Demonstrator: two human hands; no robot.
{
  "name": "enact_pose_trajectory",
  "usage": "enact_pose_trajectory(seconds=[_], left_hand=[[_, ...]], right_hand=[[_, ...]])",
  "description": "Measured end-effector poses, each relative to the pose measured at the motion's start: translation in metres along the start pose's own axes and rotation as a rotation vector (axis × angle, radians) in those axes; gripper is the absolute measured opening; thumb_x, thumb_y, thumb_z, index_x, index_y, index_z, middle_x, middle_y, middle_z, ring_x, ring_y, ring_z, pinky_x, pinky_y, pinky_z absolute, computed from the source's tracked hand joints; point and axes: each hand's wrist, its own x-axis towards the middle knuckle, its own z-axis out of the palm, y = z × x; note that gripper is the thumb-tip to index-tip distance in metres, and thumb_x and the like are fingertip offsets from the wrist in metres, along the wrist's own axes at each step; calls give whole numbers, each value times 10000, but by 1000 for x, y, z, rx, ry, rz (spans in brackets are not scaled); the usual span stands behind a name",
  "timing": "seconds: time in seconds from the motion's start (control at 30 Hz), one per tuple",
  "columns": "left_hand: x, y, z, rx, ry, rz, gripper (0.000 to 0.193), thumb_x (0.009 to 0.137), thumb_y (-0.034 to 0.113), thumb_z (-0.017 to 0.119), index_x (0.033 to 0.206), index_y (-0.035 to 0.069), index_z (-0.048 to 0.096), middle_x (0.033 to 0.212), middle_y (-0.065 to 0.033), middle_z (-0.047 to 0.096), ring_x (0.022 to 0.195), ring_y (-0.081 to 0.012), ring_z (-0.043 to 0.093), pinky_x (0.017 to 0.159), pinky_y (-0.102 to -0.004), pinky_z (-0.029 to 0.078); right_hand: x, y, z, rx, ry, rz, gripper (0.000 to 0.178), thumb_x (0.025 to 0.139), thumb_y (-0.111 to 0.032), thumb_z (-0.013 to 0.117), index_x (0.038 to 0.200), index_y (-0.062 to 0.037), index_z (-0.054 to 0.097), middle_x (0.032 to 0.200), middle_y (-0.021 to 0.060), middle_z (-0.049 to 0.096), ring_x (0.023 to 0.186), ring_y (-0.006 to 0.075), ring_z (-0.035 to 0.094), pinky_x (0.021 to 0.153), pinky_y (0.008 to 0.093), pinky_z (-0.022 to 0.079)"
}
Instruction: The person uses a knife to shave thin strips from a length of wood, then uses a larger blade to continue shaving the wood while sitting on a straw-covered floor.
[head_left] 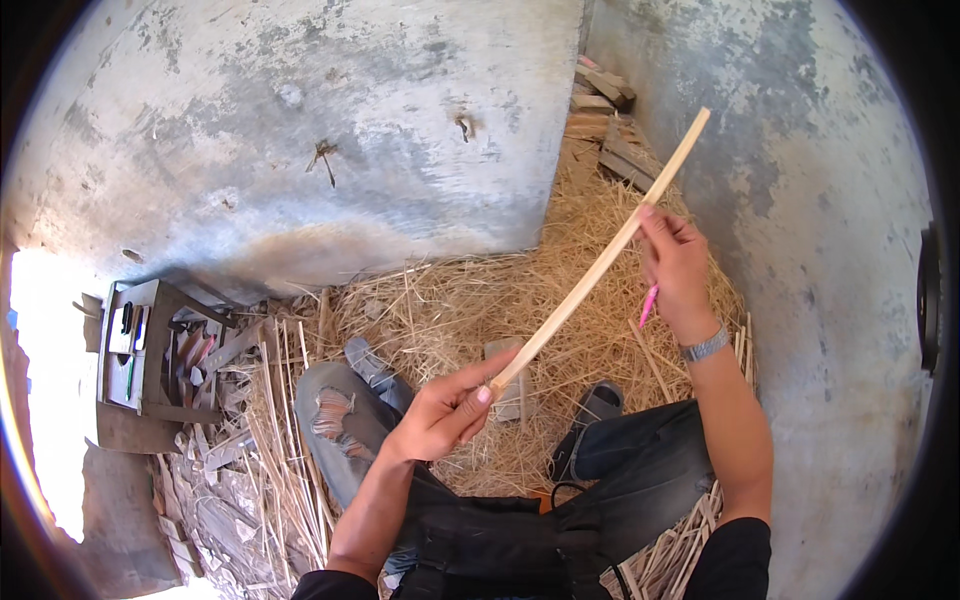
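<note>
A long, pale, flat wooden strip (pixel 590 280) runs slantwise in front of me, its far end up to the right. My left hand (pixel 445 412) pinches its near end between thumb and fingers. Farther along the strip, my right hand (pixel 675 262) grips it with the thumb and fingertips, and part of the strip extends beyond that hand. A pink pen (pixel 648 305) sticks out below the palm of my right hand, tucked in the curled fingers. Beneath the strip, a flat greyish block (pixel 508 380) lies on the straw between my feet.
Straw and shavings (pixel 460 300) cover the floor. Long thin sticks (pixel 285 440) lie at my left, and more strips (pixel 665 550) at lower right. A small wooden stool (pixel 150 350) with pens on it stands left. Wood blocks (pixel 600 90) are piled beyond the wall (pixel 400 120); another wall (pixel 820 250) is close on the right.
</note>
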Motion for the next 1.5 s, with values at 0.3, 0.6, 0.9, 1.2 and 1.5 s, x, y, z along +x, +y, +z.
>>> enact_pose_trajectory(seconds=[0.3, 0.6, 0.9, 1.2, 1.5], left_hand=[[-8, 12, -27, 82, -242, -212, 526, 1054, 76, 520, 1552, 25, 359, 789, -33, 621, 682, -107, 607, 634, -269, 506], [13, -17, 6, -17, -69, -183, 465, 1086, 132, 452, 1525, 21, 349, 712, -13, 565, 616, -79, 554, 573, -223, 459], [16, -17, 5, -44, 157, -73, 459, 1092, 145, 435, 1522, 9, 354, 609, 26, 468, 483, -55, 436, 467, -207, 370], [14, -23, 10, -45, 197, -31, 449, 1091, 134, 455, 1513, -4, 385, 629, 6, 490, 482, -40, 416, 451, -195, 353], [-2, -18, 9, -72, 105, -64, 493, 1096, 124, 440, 1569, 39, 331, 615, 15, 451, 475, -48, 397, 441, -206, 362]], right_hand=[[19, 10, -30, 35, 172, -13, 273, 959, -295, 730, 878, -34, 719, 621, -44, 565, 421, 14, 356, 366, 216, 254], [-32, 17, 32, -414, -221, -128, 341, 986, -360, 684, 902, -30, 716, 671, -21, 601, 585, 67, 490, 557, 275, 406], [-75, 12, 45, -638, -606, -209, 475, 1087, -368, 402, 809, -18, 563, 736, 164, 536, 750, 330, 543, 711, 432, 447], [-115, 24, 69, -969, -697, -382, 410, 1041, -430, 483, 900, -57, 579, 666, 159, 643, 579, 387, 650, 497, 488, 481], [-37, 17, 46, -1255, -389, -505, 391, 1072, -392, 431, 923, -77, 607, 572, 131, 600, 430, 324, 576, 399, 451, 442]])
